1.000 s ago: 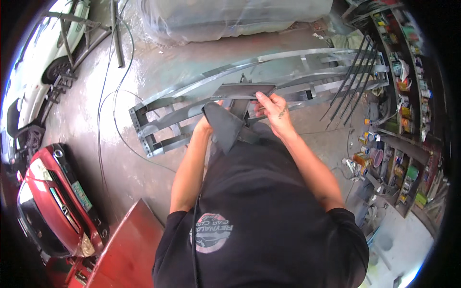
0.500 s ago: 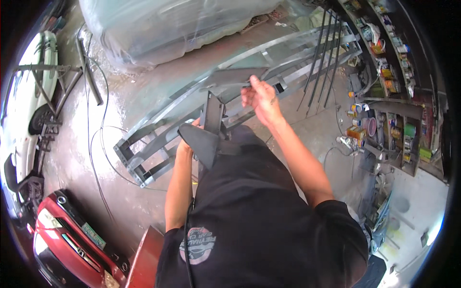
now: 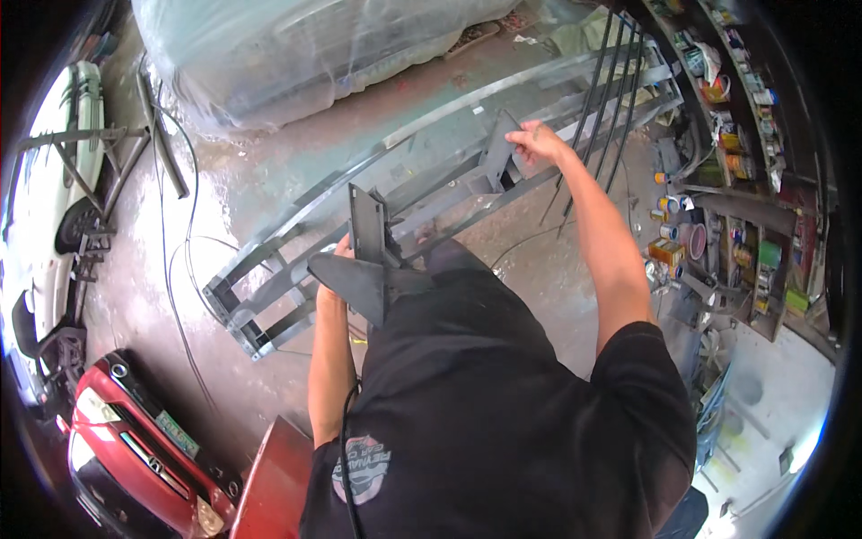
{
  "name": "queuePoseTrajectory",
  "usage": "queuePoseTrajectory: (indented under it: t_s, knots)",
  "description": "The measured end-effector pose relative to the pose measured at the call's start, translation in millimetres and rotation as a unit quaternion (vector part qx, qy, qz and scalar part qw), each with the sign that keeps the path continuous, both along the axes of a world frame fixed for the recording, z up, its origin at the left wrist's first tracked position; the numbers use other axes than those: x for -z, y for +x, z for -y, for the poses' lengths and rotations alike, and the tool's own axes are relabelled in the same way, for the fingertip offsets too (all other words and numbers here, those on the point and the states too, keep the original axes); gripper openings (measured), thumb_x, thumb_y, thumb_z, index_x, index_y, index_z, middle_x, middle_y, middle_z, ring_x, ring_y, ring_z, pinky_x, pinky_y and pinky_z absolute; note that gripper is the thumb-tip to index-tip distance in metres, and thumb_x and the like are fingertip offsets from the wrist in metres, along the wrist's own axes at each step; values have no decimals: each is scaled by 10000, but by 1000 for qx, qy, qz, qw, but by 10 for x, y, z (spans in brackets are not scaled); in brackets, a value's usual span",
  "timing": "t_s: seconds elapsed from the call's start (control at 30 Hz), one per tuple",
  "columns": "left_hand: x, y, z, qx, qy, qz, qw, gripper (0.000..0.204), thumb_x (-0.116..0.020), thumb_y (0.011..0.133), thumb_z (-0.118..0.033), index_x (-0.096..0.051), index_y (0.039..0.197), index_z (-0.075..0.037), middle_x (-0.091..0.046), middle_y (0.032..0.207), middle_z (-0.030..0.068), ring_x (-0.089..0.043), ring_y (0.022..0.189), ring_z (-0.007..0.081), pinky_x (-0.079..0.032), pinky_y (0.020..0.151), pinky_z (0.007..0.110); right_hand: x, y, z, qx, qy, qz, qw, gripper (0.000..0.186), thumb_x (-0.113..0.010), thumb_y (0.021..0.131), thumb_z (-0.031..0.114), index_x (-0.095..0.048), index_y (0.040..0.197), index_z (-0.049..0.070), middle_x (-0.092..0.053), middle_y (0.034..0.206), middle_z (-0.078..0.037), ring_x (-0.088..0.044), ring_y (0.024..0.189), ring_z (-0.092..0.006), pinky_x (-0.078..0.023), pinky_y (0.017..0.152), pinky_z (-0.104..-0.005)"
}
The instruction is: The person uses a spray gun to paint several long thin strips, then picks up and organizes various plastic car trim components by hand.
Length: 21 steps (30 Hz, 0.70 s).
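Observation:
My left hand [image 3: 329, 295] is mostly hidden behind a dark grey angular metal part [image 3: 366, 226], fingers closed on its left side. The part stands upright against the front of my black shirt, and a pointed flat wing [image 3: 346, 280] sticks out to its left. Farther out to the right, my right hand [image 3: 539, 144] pinches the upper edge of a thin grey plate [image 3: 499, 154] between thumb and fingers. The plate is tilted above a long grey metal frame [image 3: 310, 205]; whether the two touch, I cannot tell.
Thin dark rods [image 3: 600, 103] lean across the frame's right end. Shelves of cans and bottles [image 3: 750, 162] line the right. A plastic-covered bulk [image 3: 296, 63] stands at the far side. To the left are a red car bumper [image 3: 148, 449], a white vehicle [image 3: 76, 171] and loose cables [image 3: 186, 346].
My right hand has moved right and closed on the plate's edge; the plate has swung from nearly flat to steeply tilted. The metal part in my left hand has shifted slightly left.

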<state>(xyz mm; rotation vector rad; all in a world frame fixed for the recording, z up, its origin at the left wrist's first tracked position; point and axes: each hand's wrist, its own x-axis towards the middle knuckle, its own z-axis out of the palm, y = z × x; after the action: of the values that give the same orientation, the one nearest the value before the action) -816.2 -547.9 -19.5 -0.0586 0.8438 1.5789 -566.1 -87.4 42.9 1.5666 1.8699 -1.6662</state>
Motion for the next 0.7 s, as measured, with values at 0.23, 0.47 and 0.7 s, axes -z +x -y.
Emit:
queuePoseTrajectory:
  t_s: [0.23, 0.47, 0.7]
  knots:
    - [0, 109, 51, -31, 43, 20, 998, 493, -584, 941, -35, -466, 1419, -23, -679, 1167, 124, -706, 933, 206, -603, 790, 327, 85, -870, -403, -201, 56, 60, 976, 781, -751, 820, 217, -398, 1459, -62, -661, 751, -105, -661, 591, -195, -541, 479, -361]
    - [179, 172, 107, -45, 84, 60, 994, 518, -599, 929, -38, -450, 1424, -11, -663, 1210, 132, -705, 956, 220, -605, 795, 334, 324, -882, -396, -309, 315, 66, 895, 267, -732, 820, 209, -605, 968, 27, -667, 797, -137, -666, 648, -277, -539, 607, -400]
    - [-142, 221, -120, -32, 16, 17, 999, 592, -700, 889, -150, -461, 1399, 32, -651, 1222, 186, -690, 1032, 289, -600, 856, 405, -255, -922, 291, -164, 394, -34, 904, 291, -675, 898, 293, -668, 1088, 72, -709, 942, -161, -685, 892, -330, -524, 761, -432]
